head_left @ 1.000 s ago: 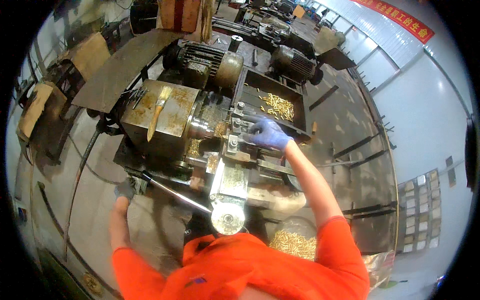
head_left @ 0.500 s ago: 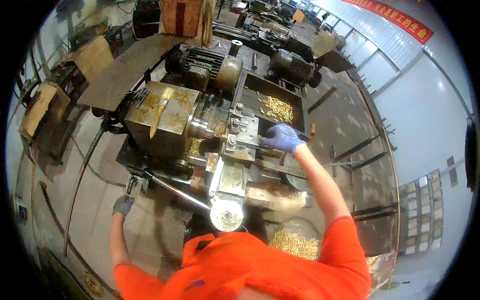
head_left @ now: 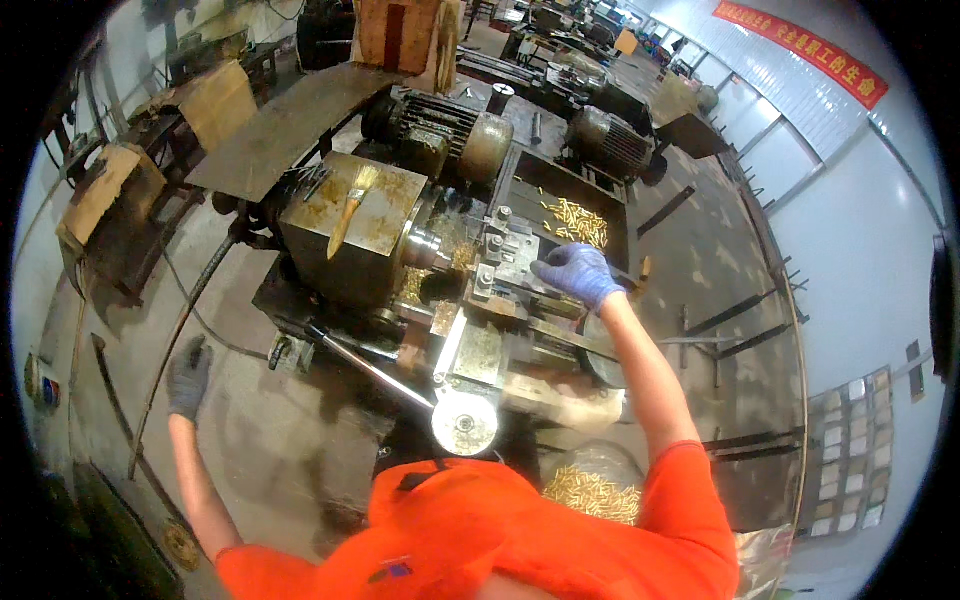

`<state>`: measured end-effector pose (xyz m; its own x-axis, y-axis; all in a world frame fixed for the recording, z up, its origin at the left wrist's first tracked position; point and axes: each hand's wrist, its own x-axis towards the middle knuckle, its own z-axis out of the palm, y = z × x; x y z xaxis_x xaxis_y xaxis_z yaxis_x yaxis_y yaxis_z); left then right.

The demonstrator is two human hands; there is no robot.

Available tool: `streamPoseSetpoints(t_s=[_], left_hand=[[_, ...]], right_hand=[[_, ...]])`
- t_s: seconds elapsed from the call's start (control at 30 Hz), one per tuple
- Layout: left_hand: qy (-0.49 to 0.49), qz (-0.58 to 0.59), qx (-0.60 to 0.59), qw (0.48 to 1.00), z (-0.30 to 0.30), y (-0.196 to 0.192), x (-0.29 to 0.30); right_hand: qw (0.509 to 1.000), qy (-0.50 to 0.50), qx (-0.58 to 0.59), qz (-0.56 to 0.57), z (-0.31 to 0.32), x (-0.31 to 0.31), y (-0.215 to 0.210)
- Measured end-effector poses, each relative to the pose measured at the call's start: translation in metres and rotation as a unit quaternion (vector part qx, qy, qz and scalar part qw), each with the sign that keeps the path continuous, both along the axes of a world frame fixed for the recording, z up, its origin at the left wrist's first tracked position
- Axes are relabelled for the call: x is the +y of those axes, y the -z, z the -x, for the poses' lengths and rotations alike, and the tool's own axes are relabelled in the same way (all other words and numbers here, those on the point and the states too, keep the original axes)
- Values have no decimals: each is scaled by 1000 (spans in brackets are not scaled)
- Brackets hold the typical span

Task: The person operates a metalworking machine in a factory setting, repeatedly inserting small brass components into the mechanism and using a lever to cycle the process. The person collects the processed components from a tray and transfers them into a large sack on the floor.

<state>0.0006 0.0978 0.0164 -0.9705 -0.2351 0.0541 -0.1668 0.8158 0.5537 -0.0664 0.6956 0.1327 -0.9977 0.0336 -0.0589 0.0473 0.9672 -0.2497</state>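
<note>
Right hand [head_left: 580, 273], in a bluish-purple glove, was up at the bolted tool block [head_left: 515, 258] just right of centre frame. Fingers were bent, but I couldn't tell if that grip was pinching anything. Left hand [head_left: 190, 378], grey glove, was out at the left, slightly below mid-frame, grip loosely spread with nothing visible in it, right by a dark hose [head_left: 207, 275]; can't say if they touched. Metal chuck [head_left: 427, 248] sat just left of the tool block, and a tray [head_left: 560, 180] with small brass-coloured pieces [head_left: 578, 222] was above right of it. A wooden-handled brush [head_left: 346, 222] lay on the boxy housing [head_left: 395, 210], upper left of centre.
</note>
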Motion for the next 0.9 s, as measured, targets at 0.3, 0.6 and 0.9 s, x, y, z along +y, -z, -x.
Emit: streamPoseSetpoints(t_s=[0.3, 0.6, 0.9], left_hand=[[-112, 143, 39, 983, -11, 9, -83], [-178, 251, 69, 949, -4, 38, -85], [-199, 294, 141, 924, -10, 53, -85]], right_hand=[[961, -187, 204, 19, 10, -50, 3], [955, -254, 54, -146, 2, -84, 9], [942, -223, -16, -249, -25, -137, 43]])
